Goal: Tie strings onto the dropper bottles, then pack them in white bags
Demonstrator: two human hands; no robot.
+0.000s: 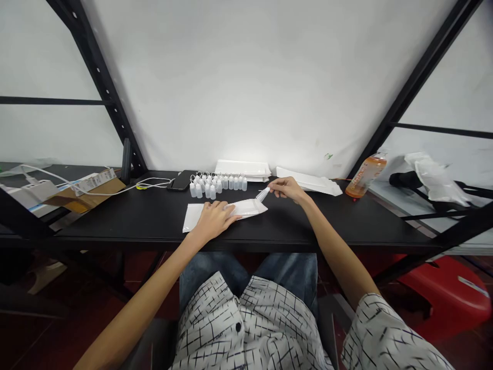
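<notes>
A white plastic mailer bag lies near the table's front edge, its mouth toward the right. My left hand rests on top of the bag, palm down, fingers spread and thumb apart. At the bag's mouth, my right hand pinches a small translucent dropper bottle by its white tip end. The bottle slants down, its lower end at the bag's opening; how far inside it sits I cannot tell. Behind my left hand stands a group of similar small dropper bottles with white caps, upright.
A stack of white bags lies by the wall, with more white bags right of it. A phone, a white cable and a cardboard box are at left. An orange drink bottle stands at right beside the black frame.
</notes>
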